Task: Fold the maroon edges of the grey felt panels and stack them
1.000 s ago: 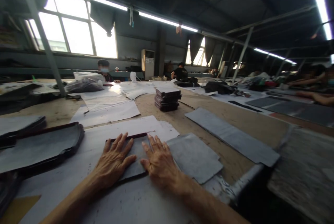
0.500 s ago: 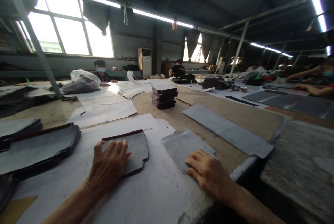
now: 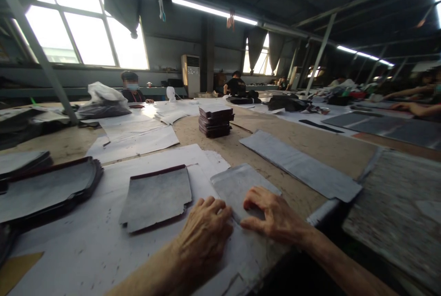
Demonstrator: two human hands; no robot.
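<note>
My left hand (image 3: 206, 229) rests on the white paper with its fingers curled, their tips turned down at the left edge of a grey sheet piece (image 3: 234, 181). Whatever its fingers may pinch is hidden. My right hand (image 3: 274, 218) lies over the near part of the same piece, thumb and fingers apart in a C shape. Left of my left hand, a grey piece with a dark red folded top edge (image 3: 156, 199) lies flat, untouched, with notched lower corners.
Stacked dark-edged grey pieces (image 3: 51, 190) lie at the left. A small dark red stack (image 3: 215, 121) stands mid-table. Long grey strips (image 3: 299, 162) lie right, beside a mottled grey board (image 3: 396, 213). A metal post (image 3: 41, 52) rises at left. Other people sit farther off.
My left hand has left the red-edged piece and moved right, beside my right hand. My right hand stays over the grey piece, its thumb and fingers now wider apart.
</note>
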